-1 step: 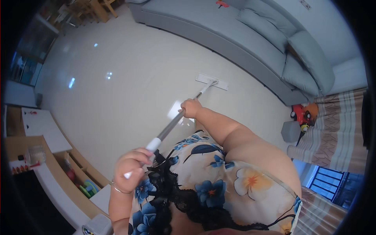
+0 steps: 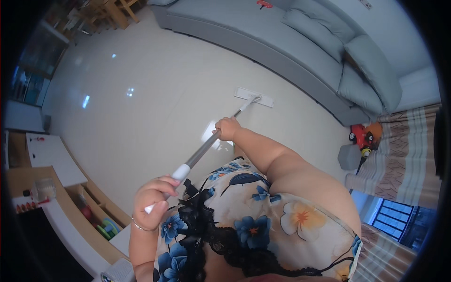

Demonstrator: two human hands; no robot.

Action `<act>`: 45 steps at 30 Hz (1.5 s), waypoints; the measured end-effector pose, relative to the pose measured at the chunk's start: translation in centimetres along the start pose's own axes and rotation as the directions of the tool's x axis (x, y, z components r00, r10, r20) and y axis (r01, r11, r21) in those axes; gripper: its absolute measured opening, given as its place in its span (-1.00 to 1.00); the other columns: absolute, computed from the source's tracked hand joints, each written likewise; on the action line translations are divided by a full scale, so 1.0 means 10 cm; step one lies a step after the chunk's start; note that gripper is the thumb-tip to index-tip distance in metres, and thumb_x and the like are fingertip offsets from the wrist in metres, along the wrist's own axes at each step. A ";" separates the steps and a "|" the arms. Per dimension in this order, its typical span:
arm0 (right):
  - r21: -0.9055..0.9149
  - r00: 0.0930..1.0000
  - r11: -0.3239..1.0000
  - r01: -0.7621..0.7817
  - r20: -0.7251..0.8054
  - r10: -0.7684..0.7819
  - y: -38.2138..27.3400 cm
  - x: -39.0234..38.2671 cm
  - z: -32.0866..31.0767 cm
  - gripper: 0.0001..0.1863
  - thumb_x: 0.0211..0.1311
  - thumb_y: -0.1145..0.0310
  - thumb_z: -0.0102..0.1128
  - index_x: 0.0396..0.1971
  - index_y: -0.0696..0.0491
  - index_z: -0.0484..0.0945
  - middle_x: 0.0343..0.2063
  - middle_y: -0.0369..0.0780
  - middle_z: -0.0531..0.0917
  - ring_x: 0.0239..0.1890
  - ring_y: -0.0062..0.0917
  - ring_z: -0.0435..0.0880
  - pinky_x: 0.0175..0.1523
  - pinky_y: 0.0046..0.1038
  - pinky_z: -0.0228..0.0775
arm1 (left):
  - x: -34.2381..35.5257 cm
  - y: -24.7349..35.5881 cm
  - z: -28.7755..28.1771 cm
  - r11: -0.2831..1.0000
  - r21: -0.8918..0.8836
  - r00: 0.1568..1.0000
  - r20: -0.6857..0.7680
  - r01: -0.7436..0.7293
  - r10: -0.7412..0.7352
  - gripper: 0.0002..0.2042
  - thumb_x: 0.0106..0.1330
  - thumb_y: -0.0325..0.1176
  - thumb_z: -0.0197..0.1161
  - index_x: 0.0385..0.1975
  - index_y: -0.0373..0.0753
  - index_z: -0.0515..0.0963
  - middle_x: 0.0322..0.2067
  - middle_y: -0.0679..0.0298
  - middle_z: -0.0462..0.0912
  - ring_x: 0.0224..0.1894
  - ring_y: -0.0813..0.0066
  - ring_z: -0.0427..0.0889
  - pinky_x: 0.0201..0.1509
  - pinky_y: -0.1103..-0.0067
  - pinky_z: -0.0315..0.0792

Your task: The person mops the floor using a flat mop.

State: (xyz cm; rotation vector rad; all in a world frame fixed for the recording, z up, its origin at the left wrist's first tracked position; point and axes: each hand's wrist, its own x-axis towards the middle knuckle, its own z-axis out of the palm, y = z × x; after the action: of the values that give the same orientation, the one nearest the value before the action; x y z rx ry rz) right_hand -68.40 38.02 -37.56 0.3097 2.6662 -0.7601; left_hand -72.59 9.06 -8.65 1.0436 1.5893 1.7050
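A long mop with a silver pole and white grip (image 2: pixel 201 151) crosses the view diagonally, its flat white head (image 2: pixel 244 95) resting on the glossy pale tiled floor (image 2: pixel 155 84). My left hand (image 2: pixel 153 197), with a thin bracelet at its wrist, is closed round the lower white end of the handle, close to my body. Farther up, my right hand (image 2: pixel 227 129) grips the metal pole. My floral top with black lace (image 2: pixel 253 230) fills the lower middle, beneath the handle.
A grey sofa (image 2: pixel 253 42) with cushions runs along the upper right, red toys (image 2: pixel 357 134), a grey stool (image 2: pixel 348 157) and striped curtains (image 2: pixel 399 164) below it. A wooden cabinet (image 2: pixel 70 197) with open compartments lines the lower left. Wooden chairs and a table (image 2: pixel 112 11) stand far upper left.
My hands and the mop handle have shifted very slightly left; the mop head is nearly where it was.
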 end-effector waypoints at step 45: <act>0.161 0.940 0.985 0.061 -0.340 -0.002 -0.66 -0.40 -0.87 -0.69 0.04 0.10 0.21 -0.61 0.07 0.58 -0.44 -0.07 0.64 -0.23 -0.11 0.56 -0.08 -0.17 0.43 | 0.46 1.10 -0.67 0.959 0.029 0.925 0.271 -0.283 0.265 -0.79 0.02 -0.32 0.20 -0.77 -0.20 0.38 -0.61 0.21 0.57 -0.46 0.18 0.65 0.00 0.22 0.45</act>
State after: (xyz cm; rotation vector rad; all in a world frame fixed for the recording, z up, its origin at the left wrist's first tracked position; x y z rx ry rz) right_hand -69.10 36.79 -25.96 0.4821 2.9363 -1.0298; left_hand -79.66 7.95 3.08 1.5211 1.3865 1.6103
